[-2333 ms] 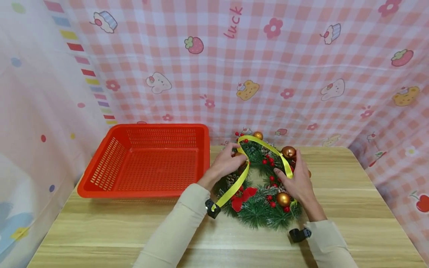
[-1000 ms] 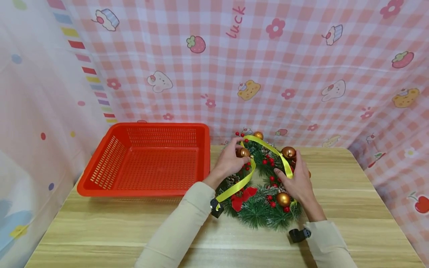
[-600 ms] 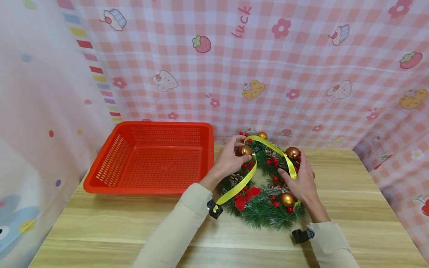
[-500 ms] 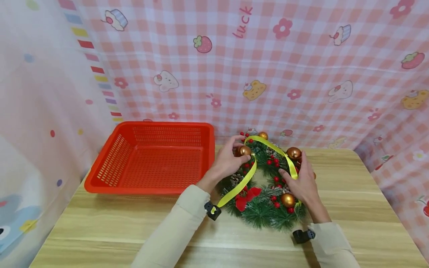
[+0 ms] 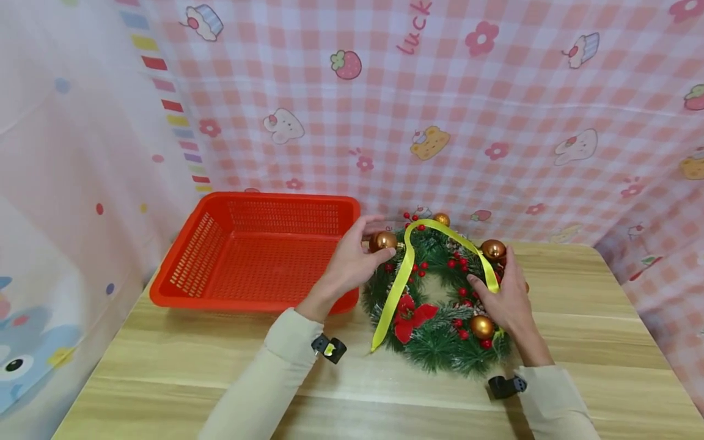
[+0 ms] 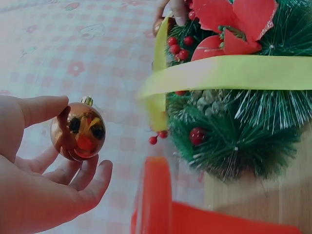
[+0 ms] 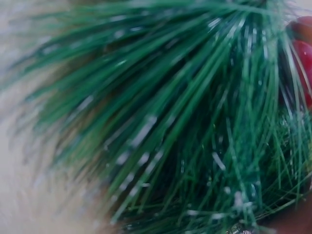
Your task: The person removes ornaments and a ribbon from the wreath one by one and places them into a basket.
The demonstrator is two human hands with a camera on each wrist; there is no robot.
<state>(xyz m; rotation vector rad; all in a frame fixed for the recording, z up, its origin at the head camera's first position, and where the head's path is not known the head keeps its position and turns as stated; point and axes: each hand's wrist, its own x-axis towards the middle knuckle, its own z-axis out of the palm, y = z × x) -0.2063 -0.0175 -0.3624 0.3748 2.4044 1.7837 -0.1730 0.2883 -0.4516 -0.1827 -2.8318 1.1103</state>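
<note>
My left hand (image 5: 352, 260) pinches a shiny copper Christmas bauble (image 5: 381, 242) between thumb and fingers, beside the wreath's left edge. In the left wrist view the bauble (image 6: 80, 134) shows its small gold cap and stands apart from the greenery. The green Christmas wreath (image 5: 437, 351) lies on the table, with red berries, a red fabric flower (image 5: 409, 318) and more baubles. A yellow ribbon (image 5: 395, 293) arches over its top and down both sides. On the wreath's right side, my right hand (image 5: 506, 299) grips it, thumb inward by the ribbon. Green needles fill the right wrist view.
A red plastic basket (image 5: 255, 304) with perforated walls stands left of the wreath, its right wall close to my left hand. Behind the wooden table (image 5: 220, 366) hangs a pink checked curtain (image 5: 341, 122). Another copper bauble (image 5: 493, 250) is at the wreath's upper right.
My left hand has moved left, drawing the copper bauble away from the wreath. The ribbon's left part has swung clear of that hand and hangs straighter. My right hand keeps its place on the wreath.
</note>
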